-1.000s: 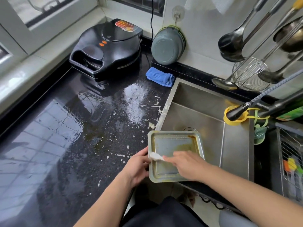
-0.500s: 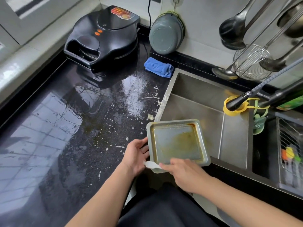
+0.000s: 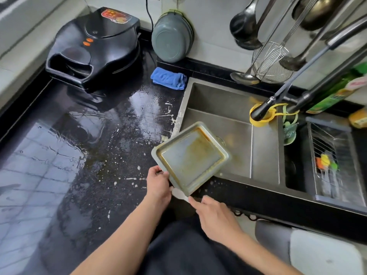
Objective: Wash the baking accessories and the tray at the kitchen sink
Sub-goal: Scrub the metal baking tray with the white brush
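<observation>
A square metal baking tray (image 3: pixel 189 158) with brown greasy stains hangs turned like a diamond over the near left corner of the steel sink (image 3: pixel 234 108). My left hand (image 3: pixel 158 182) grips the tray's left edge. Just under the tray's near corner my right hand (image 3: pixel 213 212) pinches a small white scraper (image 3: pixel 179 194). The scraper's tip is hidden under the tray.
The black counter (image 3: pixel 79 155) left of the sink is wet and spattered white. A black electric griddle (image 3: pixel 93 46), a grey bowl (image 3: pixel 171 39) and a blue cloth (image 3: pixel 168 78) stand at the back. The faucet head (image 3: pixel 262 108) hangs over the sink; a drying rack (image 3: pixel 335 161) is on the right.
The tray has been lifted off the sink's near edge and turned counter-clockwise. My right hand with the scraper has come off the tray's inside and now sits below its near corner.
</observation>
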{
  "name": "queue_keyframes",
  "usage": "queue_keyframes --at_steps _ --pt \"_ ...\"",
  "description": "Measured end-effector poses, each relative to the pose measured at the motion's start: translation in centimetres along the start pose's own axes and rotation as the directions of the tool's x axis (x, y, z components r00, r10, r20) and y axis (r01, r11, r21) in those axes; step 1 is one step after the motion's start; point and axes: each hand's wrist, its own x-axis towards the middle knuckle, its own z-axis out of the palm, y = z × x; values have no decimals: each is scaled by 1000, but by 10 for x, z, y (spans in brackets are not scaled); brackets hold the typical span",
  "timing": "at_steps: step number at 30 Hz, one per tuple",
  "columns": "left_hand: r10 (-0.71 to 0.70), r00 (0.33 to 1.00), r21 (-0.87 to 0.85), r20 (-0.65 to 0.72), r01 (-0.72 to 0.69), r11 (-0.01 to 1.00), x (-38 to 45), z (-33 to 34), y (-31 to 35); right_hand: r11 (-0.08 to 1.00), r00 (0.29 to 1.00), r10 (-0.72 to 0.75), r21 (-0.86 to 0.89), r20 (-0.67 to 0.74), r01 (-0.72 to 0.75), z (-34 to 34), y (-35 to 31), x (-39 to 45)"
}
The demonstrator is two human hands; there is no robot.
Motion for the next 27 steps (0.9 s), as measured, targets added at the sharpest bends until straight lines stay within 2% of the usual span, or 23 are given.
queue_keyframes --at_steps 1,3,4,5,8,9,12,16,19,20,23,24,25,27 --pt "11 1000 9 -17 -11 1000 0 2 -1 999 999 37 -14 -30 -37 0 5 1" --pt "15 999 37 -39 -13 999 -1 6 -3 979 973 203 6 -110 -203 -2 28 -1" --pt "12 999 44 -50 -10 999 -1 7 -3 961 954 275 29 -117 -274 -3 37 -3" --pt "10 999 48 -51 -7 999 -1 9 -2 958 952 287 42 -105 -284 -4 40 -4" --pt "0 999 51 -45 2 999 -2 12 0 993 993 119 22 -13 -119 0 25 -9" --pt "-4 999 44 -39 5 999 -2 12 0 991 991 130 26 -28 -129 0 27 -7" --pt "-19 999 16 -27 20 1000 -3 12 1 959 951 281 72 -126 -274 -1 50 1" --pt "-24 999 17 -28 24 1000 -2 11 0 998 998 61 18 -21 -60 4 32 -11" --pt "-16 1000 18 -22 17 1000 -3 11 0 967 956 252 78 -151 -243 -2 50 -1" --pt "-11 1000 21 -23 11 1000 -4 11 1 961 950 272 87 -153 -261 -3 52 1" --pt "-4 999 36 -38 6 999 -5 11 1 999 999 33 7 -20 -32 0 29 -13" --pt "4 999 48 -36 -2 999 -5 12 1 1000 1000 20 8 -17 -20 -3 31 -14" --pt "14 999 72 -35 -12 997 -6 11 0 996 994 91 22 -62 -90 -6 41 -10" --pt "44 998 150 -51 -36 988 -6 10 -1 952 938 304 82 -163 -294 -13 65 1"
